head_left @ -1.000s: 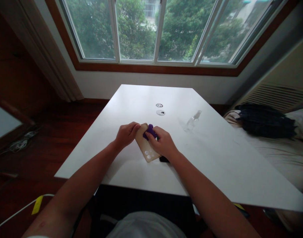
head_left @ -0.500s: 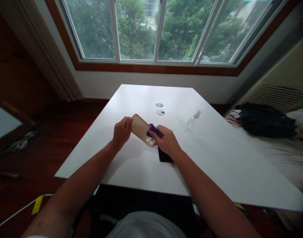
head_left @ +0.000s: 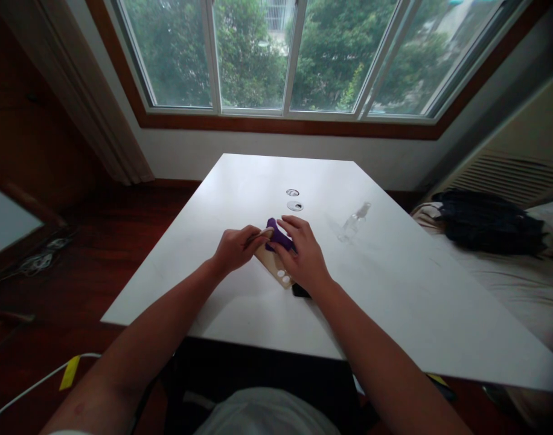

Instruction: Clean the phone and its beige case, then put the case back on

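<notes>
My left hand (head_left: 237, 246) is closed on the upper left end of a beige phone case (head_left: 273, 266), which has round camera holes at its lower right end. Between thumb and fingers, my right hand (head_left: 302, 251) grips a purple cloth (head_left: 279, 237), held against the upper edge of the case. Partly hidden under the case and my right hand, a black phone (head_left: 300, 291) or similar flat slab lies on the white table (head_left: 240, 187).
Farther back on the table lie two small round discs, a nearer one (head_left: 295, 206) and a farther one (head_left: 293, 193). A clear spray bottle (head_left: 355, 220) lies at right. Dark clothing (head_left: 489, 223) rests on a bed beyond the table's right edge; a window (head_left: 253, 57) is ahead.
The case has come down and tilted, and my left hand has moved right, nearer my right hand. The purple cloth has shifted from the case's inner face to its edge.
</notes>
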A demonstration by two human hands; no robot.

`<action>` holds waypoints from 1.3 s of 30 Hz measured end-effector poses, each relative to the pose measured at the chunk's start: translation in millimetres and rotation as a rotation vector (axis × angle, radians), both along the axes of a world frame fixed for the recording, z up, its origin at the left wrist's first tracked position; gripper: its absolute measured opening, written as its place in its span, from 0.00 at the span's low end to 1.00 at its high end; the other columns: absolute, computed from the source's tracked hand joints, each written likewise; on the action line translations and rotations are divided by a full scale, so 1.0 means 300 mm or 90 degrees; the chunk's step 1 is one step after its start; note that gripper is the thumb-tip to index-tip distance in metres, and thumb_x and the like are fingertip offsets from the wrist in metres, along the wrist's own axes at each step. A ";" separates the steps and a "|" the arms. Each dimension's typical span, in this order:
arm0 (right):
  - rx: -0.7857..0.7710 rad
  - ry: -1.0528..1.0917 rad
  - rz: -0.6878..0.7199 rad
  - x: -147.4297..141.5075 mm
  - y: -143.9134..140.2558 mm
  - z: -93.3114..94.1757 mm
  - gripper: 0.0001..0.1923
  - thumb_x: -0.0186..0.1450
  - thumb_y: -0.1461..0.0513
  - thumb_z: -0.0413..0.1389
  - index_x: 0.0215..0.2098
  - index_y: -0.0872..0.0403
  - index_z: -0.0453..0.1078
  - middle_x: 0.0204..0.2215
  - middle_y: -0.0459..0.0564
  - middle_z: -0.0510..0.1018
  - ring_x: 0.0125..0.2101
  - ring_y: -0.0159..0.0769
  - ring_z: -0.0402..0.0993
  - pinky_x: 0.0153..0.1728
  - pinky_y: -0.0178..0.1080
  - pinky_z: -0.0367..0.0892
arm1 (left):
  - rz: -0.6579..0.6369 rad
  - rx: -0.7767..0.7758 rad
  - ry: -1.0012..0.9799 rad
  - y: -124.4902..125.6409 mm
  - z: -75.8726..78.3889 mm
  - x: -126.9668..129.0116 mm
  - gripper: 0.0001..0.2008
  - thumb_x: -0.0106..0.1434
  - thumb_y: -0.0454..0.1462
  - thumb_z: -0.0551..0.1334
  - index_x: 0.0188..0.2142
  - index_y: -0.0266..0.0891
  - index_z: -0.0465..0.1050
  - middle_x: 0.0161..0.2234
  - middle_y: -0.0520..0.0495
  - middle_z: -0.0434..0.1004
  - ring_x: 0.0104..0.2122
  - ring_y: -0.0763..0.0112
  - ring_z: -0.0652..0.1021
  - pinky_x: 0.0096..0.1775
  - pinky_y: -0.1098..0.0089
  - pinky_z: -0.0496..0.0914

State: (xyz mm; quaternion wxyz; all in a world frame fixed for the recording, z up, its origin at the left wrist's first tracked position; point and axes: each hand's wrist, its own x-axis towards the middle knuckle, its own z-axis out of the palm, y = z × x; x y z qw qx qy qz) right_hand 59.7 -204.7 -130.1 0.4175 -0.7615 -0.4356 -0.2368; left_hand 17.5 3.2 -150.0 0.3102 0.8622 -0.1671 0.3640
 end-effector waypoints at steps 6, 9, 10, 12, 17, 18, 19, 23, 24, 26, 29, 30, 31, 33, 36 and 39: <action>-0.072 0.069 0.029 -0.004 0.002 -0.007 0.17 0.73 0.59 0.50 0.59 0.52 0.66 0.51 0.51 0.76 0.49 0.40 0.73 0.50 0.42 0.68 | 0.009 0.025 -0.002 0.004 -0.007 -0.002 0.13 0.70 0.44 0.58 0.37 0.37 0.73 0.22 0.52 0.71 0.20 0.78 0.67 0.27 0.75 0.59; -0.108 0.121 -0.009 0.010 -0.008 -0.003 0.13 0.73 0.56 0.51 0.50 0.52 0.72 0.42 0.49 0.78 0.41 0.38 0.74 0.41 0.39 0.66 | 0.050 -0.025 0.003 0.016 -0.001 0.002 0.14 0.71 0.45 0.57 0.36 0.37 0.73 0.22 0.52 0.71 0.21 0.78 0.67 0.27 0.75 0.59; -0.127 0.137 -0.024 0.016 -0.012 -0.003 0.12 0.73 0.55 0.52 0.47 0.52 0.73 0.39 0.49 0.78 0.38 0.37 0.73 0.38 0.39 0.65 | 0.075 -0.054 0.002 0.022 0.001 0.005 0.15 0.71 0.45 0.57 0.36 0.37 0.73 0.23 0.52 0.71 0.21 0.78 0.68 0.27 0.75 0.60; -0.164 0.159 -0.050 0.030 -0.018 -0.006 0.13 0.71 0.53 0.54 0.42 0.53 0.73 0.35 0.48 0.77 0.34 0.35 0.71 0.34 0.38 0.62 | 0.127 -0.102 -0.008 0.038 0.004 0.012 0.15 0.71 0.45 0.57 0.35 0.37 0.73 0.24 0.53 0.71 0.23 0.78 0.69 0.27 0.76 0.60; -0.135 0.166 -0.023 0.045 -0.016 -0.024 0.11 0.70 0.58 0.55 0.47 0.52 0.73 0.41 0.49 0.78 0.40 0.36 0.74 0.40 0.37 0.66 | 0.130 -0.109 -0.003 0.058 -0.001 0.023 0.15 0.71 0.45 0.56 0.36 0.37 0.72 0.24 0.53 0.70 0.23 0.77 0.68 0.27 0.75 0.60; -0.112 0.163 -0.012 0.043 -0.015 -0.027 0.13 0.70 0.59 0.54 0.52 0.52 0.72 0.44 0.49 0.78 0.43 0.36 0.74 0.43 0.37 0.67 | 0.117 -0.101 0.001 0.057 -0.003 0.022 0.15 0.71 0.45 0.56 0.36 0.37 0.72 0.23 0.53 0.69 0.22 0.77 0.68 0.27 0.75 0.60; -0.091 0.157 -0.005 0.040 -0.015 -0.029 0.16 0.70 0.60 0.54 0.55 0.51 0.70 0.48 0.48 0.77 0.45 0.36 0.75 0.45 0.37 0.68 | 0.106 -0.093 0.001 0.054 -0.004 0.020 0.14 0.71 0.45 0.56 0.36 0.37 0.72 0.23 0.54 0.68 0.22 0.78 0.68 0.26 0.75 0.60; -0.067 0.101 -0.005 0.023 -0.015 -0.027 0.22 0.71 0.62 0.52 0.63 0.49 0.64 0.53 0.49 0.75 0.47 0.36 0.75 0.47 0.37 0.70 | 0.091 -0.071 -0.015 0.036 -0.004 0.010 0.13 0.71 0.44 0.56 0.34 0.37 0.69 0.22 0.54 0.67 0.21 0.78 0.66 0.26 0.75 0.58; -0.071 0.081 -0.004 0.018 -0.013 -0.025 0.23 0.71 0.62 0.52 0.64 0.50 0.63 0.52 0.49 0.75 0.47 0.37 0.75 0.47 0.38 0.70 | 0.079 -0.053 -0.019 0.030 -0.004 0.008 0.13 0.71 0.43 0.57 0.33 0.37 0.68 0.21 0.54 0.66 0.20 0.79 0.65 0.25 0.75 0.58; -0.082 0.043 0.010 0.006 -0.006 -0.021 0.24 0.72 0.61 0.52 0.66 0.51 0.61 0.51 0.51 0.76 0.46 0.38 0.75 0.47 0.38 0.70 | 0.033 0.000 -0.023 0.019 -0.004 0.006 0.13 0.70 0.42 0.58 0.31 0.37 0.66 0.20 0.55 0.64 0.19 0.79 0.64 0.25 0.75 0.56; -0.085 0.014 0.023 -0.007 0.004 -0.017 0.25 0.72 0.60 0.51 0.66 0.53 0.60 0.51 0.53 0.76 0.44 0.38 0.76 0.46 0.39 0.70 | -0.016 0.054 -0.028 0.006 -0.006 0.005 0.14 0.70 0.41 0.58 0.29 0.37 0.64 0.20 0.55 0.63 0.19 0.80 0.63 0.26 0.74 0.56; -0.084 0.021 0.018 -0.008 0.006 -0.017 0.25 0.72 0.60 0.51 0.67 0.53 0.60 0.51 0.53 0.76 0.44 0.38 0.76 0.46 0.39 0.70 | -0.016 0.058 -0.032 0.004 -0.008 0.005 0.14 0.70 0.41 0.58 0.29 0.37 0.63 0.20 0.55 0.63 0.20 0.80 0.63 0.26 0.74 0.56; -0.085 0.033 0.010 -0.008 0.007 -0.017 0.25 0.72 0.60 0.52 0.67 0.52 0.60 0.50 0.52 0.76 0.44 0.38 0.76 0.45 0.39 0.71 | -0.013 0.057 -0.031 0.004 -0.010 0.006 0.14 0.71 0.41 0.57 0.29 0.37 0.63 0.20 0.55 0.63 0.20 0.79 0.63 0.26 0.74 0.56; -0.095 0.071 -0.003 -0.003 0.006 -0.019 0.26 0.71 0.59 0.53 0.67 0.51 0.60 0.50 0.51 0.77 0.43 0.38 0.77 0.45 0.39 0.71 | -0.005 0.047 -0.017 0.008 -0.015 0.010 0.14 0.71 0.41 0.56 0.29 0.37 0.64 0.20 0.55 0.63 0.20 0.79 0.63 0.26 0.73 0.55; -0.110 0.125 -0.009 0.012 0.001 -0.022 0.25 0.71 0.57 0.55 0.65 0.50 0.63 0.50 0.50 0.77 0.43 0.39 0.77 0.44 0.39 0.71 | 0.023 -0.009 0.021 0.020 -0.021 0.015 0.15 0.72 0.43 0.55 0.30 0.36 0.65 0.20 0.55 0.63 0.20 0.79 0.63 0.25 0.74 0.55; -0.120 0.172 0.002 0.034 -0.010 -0.024 0.23 0.70 0.56 0.56 0.62 0.49 0.67 0.49 0.48 0.78 0.44 0.38 0.77 0.45 0.38 0.70 | 0.070 -0.079 0.035 0.041 -0.017 0.021 0.16 0.72 0.44 0.55 0.30 0.36 0.66 0.21 0.55 0.63 0.21 0.78 0.63 0.26 0.74 0.56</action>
